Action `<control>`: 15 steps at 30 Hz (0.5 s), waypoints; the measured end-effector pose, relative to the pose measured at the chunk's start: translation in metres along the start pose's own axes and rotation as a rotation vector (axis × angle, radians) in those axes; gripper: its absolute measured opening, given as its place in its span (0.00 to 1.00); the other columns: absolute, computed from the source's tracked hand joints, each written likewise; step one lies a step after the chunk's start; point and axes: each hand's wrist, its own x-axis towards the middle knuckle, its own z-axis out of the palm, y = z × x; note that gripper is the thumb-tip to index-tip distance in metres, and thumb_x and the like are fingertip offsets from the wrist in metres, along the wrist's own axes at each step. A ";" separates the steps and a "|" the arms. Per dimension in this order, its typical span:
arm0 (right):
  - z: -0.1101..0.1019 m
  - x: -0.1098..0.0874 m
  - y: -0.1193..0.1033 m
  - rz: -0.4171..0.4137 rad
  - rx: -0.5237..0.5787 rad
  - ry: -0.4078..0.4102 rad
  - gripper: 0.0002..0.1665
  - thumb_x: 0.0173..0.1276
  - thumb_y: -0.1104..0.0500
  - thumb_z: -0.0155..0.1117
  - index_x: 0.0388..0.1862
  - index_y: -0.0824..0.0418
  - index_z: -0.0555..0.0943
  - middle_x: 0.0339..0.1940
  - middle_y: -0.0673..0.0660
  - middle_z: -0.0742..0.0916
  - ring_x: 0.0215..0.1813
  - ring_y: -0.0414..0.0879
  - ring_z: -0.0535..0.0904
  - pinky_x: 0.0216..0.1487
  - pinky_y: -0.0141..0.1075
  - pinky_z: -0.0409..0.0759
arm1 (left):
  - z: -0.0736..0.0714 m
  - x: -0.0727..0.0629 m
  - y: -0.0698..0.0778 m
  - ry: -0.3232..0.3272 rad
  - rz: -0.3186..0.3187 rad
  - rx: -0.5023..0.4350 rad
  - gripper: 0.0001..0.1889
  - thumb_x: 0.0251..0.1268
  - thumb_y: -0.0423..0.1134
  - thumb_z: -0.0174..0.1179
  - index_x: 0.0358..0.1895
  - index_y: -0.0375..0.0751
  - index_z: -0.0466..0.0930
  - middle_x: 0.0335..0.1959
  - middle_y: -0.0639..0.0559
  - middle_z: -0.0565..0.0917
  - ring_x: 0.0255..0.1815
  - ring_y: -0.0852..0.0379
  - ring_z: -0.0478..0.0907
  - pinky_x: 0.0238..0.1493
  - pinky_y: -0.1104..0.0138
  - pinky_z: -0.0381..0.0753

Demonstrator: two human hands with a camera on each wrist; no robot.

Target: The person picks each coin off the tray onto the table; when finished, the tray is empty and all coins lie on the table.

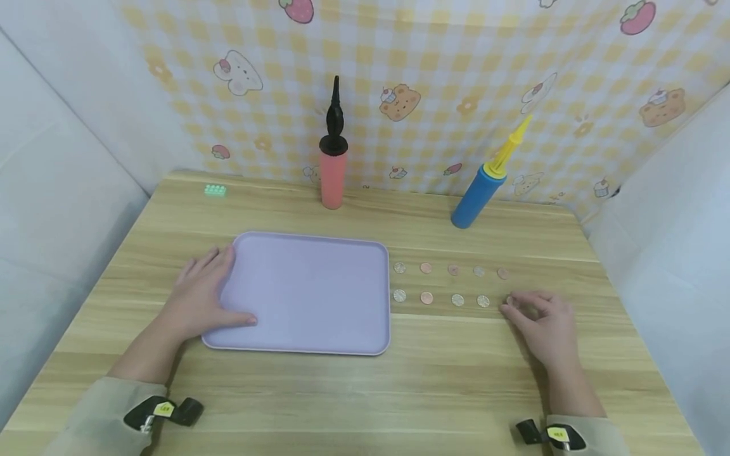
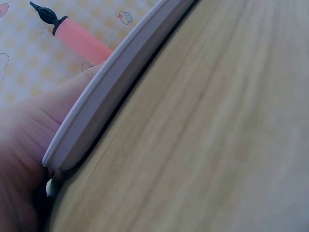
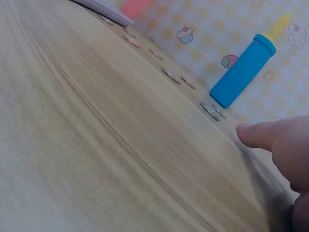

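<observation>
My left hand (image 1: 199, 294) lies over the left end of a lilac tray (image 1: 308, 294), fingers straight along its edge and thumb extended over the rim onto its surface. In the left wrist view the tray's side wall (image 2: 111, 82) hides most of the thumb. To the right of the tray, several silver and copper coins (image 1: 426, 297) lie flat in two rows. My right hand (image 1: 550, 323) is at the right end of the nearer row, thumb and index finger pinching a small coin (image 1: 509, 300) close to the tabletop. That coin is hidden in the right wrist view.
A pink hand pump (image 1: 333, 180) with a black nozzle stands upright behind the tray. Farther right, a blue hand pump (image 1: 478, 197) with a yellow nozzle stands at the back. A mint-green toy brick (image 1: 215, 190) sits in the back left corner, before a checked cloth (image 1: 353, 63).
</observation>
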 end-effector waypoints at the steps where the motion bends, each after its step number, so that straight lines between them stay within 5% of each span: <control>1: 0.000 -0.001 0.000 0.002 -0.001 -0.003 0.15 0.52 0.70 0.87 0.39 0.67 0.92 0.39 0.64 0.91 0.47 0.49 0.81 0.58 0.30 0.68 | 0.000 0.000 0.000 -0.001 0.000 0.002 0.79 0.39 0.73 0.82 0.84 0.24 0.47 0.83 0.26 0.57 0.82 0.22 0.49 0.79 0.29 0.36; 7: 0.002 -0.004 -0.001 0.041 -0.031 -0.069 0.16 0.57 0.66 0.85 0.44 0.68 0.92 0.47 0.69 0.88 0.54 0.62 0.78 0.60 0.57 0.60 | -0.002 0.000 0.002 -0.007 -0.007 -0.002 0.79 0.39 0.73 0.82 0.84 0.24 0.46 0.83 0.26 0.57 0.83 0.23 0.48 0.80 0.30 0.36; 15: 0.000 -0.005 -0.002 0.028 -0.056 -0.099 0.16 0.60 0.65 0.84 0.46 0.69 0.91 0.56 0.75 0.84 0.60 0.70 0.76 0.60 0.62 0.55 | 0.000 0.000 0.001 -0.005 -0.006 0.002 0.79 0.39 0.72 0.82 0.85 0.25 0.45 0.83 0.26 0.57 0.83 0.23 0.48 0.79 0.29 0.36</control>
